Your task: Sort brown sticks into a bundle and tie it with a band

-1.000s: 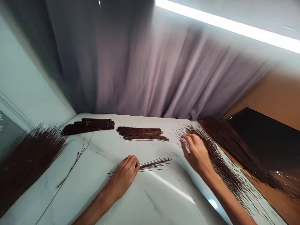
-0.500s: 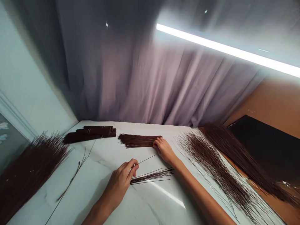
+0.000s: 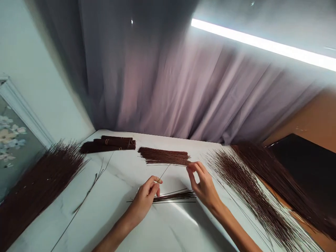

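Between thumb and forefinger, my left hand (image 3: 147, 196) pinches a thin dark stick (image 3: 165, 172) that slants up to the right. Beneath and beside it, a loose handful of dark sticks (image 3: 175, 197) lies on the white marbled table (image 3: 147, 227). My right hand (image 3: 204, 183) is at the right end of a neat flat row of brown sticks (image 3: 164, 156), its thumb and forefinger curled toward each other; whether anything is between the tips is too small to tell.
Tied dark bundles (image 3: 110, 144) lie at the back left. A big pile of sticks (image 3: 44, 185) fills the left side, near a few twisted sticks (image 3: 89, 190). Two long piles (image 3: 252, 192) (image 3: 286, 185) spread on the right, beside a black panel (image 3: 307, 164).
My right hand has drawn back from the flat row, its fingers lifted and more curled. The stick in my left hand now points more steeply upward. The view has shifted slightly.
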Demonstrator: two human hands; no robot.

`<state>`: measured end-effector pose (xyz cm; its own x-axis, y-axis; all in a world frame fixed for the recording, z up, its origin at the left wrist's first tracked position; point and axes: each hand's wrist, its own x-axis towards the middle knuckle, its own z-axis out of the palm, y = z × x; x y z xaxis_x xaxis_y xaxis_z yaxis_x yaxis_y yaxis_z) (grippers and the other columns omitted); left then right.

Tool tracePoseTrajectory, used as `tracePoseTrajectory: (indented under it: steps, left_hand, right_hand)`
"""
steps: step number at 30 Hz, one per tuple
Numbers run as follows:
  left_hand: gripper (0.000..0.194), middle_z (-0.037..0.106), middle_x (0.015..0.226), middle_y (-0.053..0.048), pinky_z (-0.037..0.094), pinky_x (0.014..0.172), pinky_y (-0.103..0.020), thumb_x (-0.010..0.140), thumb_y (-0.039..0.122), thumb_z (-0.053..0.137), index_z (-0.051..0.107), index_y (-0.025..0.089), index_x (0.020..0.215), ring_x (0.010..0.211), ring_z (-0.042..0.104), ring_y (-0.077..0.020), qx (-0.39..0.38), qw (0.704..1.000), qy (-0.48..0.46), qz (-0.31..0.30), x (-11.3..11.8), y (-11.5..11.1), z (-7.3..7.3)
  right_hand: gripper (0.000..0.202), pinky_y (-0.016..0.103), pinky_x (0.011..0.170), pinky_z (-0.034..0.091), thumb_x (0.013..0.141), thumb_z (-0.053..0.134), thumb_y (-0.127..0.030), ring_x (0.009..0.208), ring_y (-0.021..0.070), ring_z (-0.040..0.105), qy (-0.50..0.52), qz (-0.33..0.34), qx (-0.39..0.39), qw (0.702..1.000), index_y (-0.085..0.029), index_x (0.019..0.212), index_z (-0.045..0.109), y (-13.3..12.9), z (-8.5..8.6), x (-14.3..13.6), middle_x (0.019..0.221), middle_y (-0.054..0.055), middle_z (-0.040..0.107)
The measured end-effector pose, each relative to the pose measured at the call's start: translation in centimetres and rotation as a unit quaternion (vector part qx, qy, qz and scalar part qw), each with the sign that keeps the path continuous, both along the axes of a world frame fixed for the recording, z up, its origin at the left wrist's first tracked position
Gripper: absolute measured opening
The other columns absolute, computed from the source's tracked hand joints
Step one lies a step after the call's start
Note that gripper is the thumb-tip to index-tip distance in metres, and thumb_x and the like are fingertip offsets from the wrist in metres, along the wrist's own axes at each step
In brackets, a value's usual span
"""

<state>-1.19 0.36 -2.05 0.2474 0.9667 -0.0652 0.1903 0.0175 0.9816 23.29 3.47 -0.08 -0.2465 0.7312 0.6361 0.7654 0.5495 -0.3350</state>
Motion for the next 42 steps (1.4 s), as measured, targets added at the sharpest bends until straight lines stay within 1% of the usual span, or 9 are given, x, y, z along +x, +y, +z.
tracePoseTrajectory:
  steps: [5, 7, 10, 12, 20, 26, 32, 39, 42]
  left_hand:
    - [0.043, 0.032, 0.061, 0.011, 0.013, 0.042, -0.020, 0.094, 0.062, 0.051, 0.057, 0.024, 0.112, 0.048, 0.017, -0.0082, -0.068, 0.993, -0.089, -0.031, 0.7, -0.4, 0.5]
    - [0.039, 0.034, 0.062, 0.010, 0.013, 0.041, -0.018, 0.093, 0.061, 0.055, 0.057, 0.024, 0.106, 0.047, 0.018, -0.0072, -0.080, 0.990, -0.116, -0.030, 0.8, -0.5, 0.4]
    - [0.037, 0.045, 0.071, 0.007, 0.017, 0.041, -0.017, 0.090, 0.057, 0.060, 0.055, 0.021, 0.090, 0.048, 0.025, -0.0052, -0.070, 0.987, -0.147, -0.015, 0.9, -0.5, 0.2]
    - [0.037, 0.045, 0.071, 0.007, 0.019, 0.042, -0.017, 0.091, 0.056, 0.060, 0.055, 0.020, 0.085, 0.049, 0.026, -0.0048, -0.061, 0.988, -0.145, 0.000, 1.0, -0.4, 0.2]
    - [0.040, 0.033, 0.053, 0.011, 0.013, 0.041, -0.017, 0.090, 0.060, 0.060, 0.057, 0.020, 0.087, 0.047, 0.019, -0.0061, -0.053, 0.991, -0.116, 0.043, 1.0, 0.0, 1.1]
    - [0.041, 0.039, 0.054, 0.010, 0.011, 0.042, -0.018, 0.090, 0.060, 0.061, 0.057, 0.019, 0.085, 0.047, 0.020, -0.0059, -0.048, 0.991, -0.117, 0.051, 0.9, -0.1, 1.1]
    - [0.038, 0.044, 0.058, 0.008, 0.014, 0.045, -0.019, 0.095, 0.056, 0.057, 0.057, 0.018, 0.086, 0.050, 0.023, -0.0064, -0.034, 0.989, -0.138, 0.035, 1.1, -0.7, 1.4]
    - [0.038, 0.043, 0.058, 0.008, 0.014, 0.046, -0.020, 0.096, 0.055, 0.057, 0.057, 0.019, 0.086, 0.051, 0.022, -0.0073, -0.031, 0.987, -0.152, 0.035, 1.2, -0.7, 1.5]
    - [0.036, 0.043, 0.059, 0.008, 0.017, 0.048, -0.021, 0.097, 0.053, 0.056, 0.056, 0.019, 0.085, 0.052, 0.024, -0.0076, -0.040, 0.988, -0.148, 0.009, 1.0, -1.3, 2.3]
  right_hand:
    - [0.015, 0.030, 0.064, 0.050, 0.101, 0.040, -0.013, 0.076, 0.0183, 0.057, 0.048, 0.057, -0.064, 0.995, -0.024, 0.096, 0.049, -4.8, -1.1, -2.8, 0.089, 0.005, 0.055]
    - [0.016, 0.030, 0.064, 0.051, 0.100, 0.040, -0.012, 0.077, 0.0189, 0.059, 0.042, 0.044, -0.061, 0.996, -0.024, 0.095, 0.048, -5.4, -1.5, -3.5, 0.089, 0.005, 0.055]
    - [0.015, 0.030, 0.066, 0.052, 0.100, 0.041, -0.011, 0.077, 0.0186, 0.059, 0.045, 0.036, -0.059, 0.997, -0.024, 0.095, 0.048, -5.6, -1.8, -4.0, 0.088, 0.004, 0.055]
    - [0.015, 0.030, 0.065, 0.053, 0.100, 0.040, -0.011, 0.076, 0.0178, 0.060, 0.047, 0.041, -0.065, 0.996, -0.024, 0.099, 0.049, -5.6, -2.0, -4.2, 0.090, 0.005, 0.054]
    - [0.016, 0.032, 0.068, 0.055, 0.101, 0.041, -0.013, 0.078, 0.0189, 0.061, 0.025, 0.034, -0.082, 0.996, -0.023, 0.108, 0.051, -6.3, -2.6, -4.6, 0.097, 0.007, 0.055]
    - [0.015, 0.033, 0.073, 0.055, 0.102, 0.041, -0.014, 0.085, 0.0195, 0.062, 0.026, 0.037, -0.100, 0.994, -0.023, 0.108, 0.050, -6.4, -2.7, -4.6, 0.099, 0.007, 0.055]
    - [0.016, 0.030, 0.071, 0.052, 0.102, 0.039, -0.013, 0.082, 0.0183, 0.061, 0.063, 0.069, -0.114, 0.989, -0.024, 0.106, 0.049, -6.3, -2.3, -4.3, 0.096, 0.006, 0.055]
    - [0.015, 0.029, 0.069, 0.049, 0.104, 0.039, -0.021, 0.080, 0.0173, 0.059, 0.125, 0.093, -0.181, 0.971, -0.023, 0.101, 0.054, -6.6, -2.7, -4.1, 0.095, 0.005, 0.057]
    - [0.020, 0.028, 0.064, 0.046, 0.106, 0.040, -0.029, 0.074, 0.0167, 0.058, 0.137, 0.112, -0.255, 0.951, -0.022, 0.095, 0.056, -5.6, -1.8, -3.2, 0.086, 0.003, 0.060]
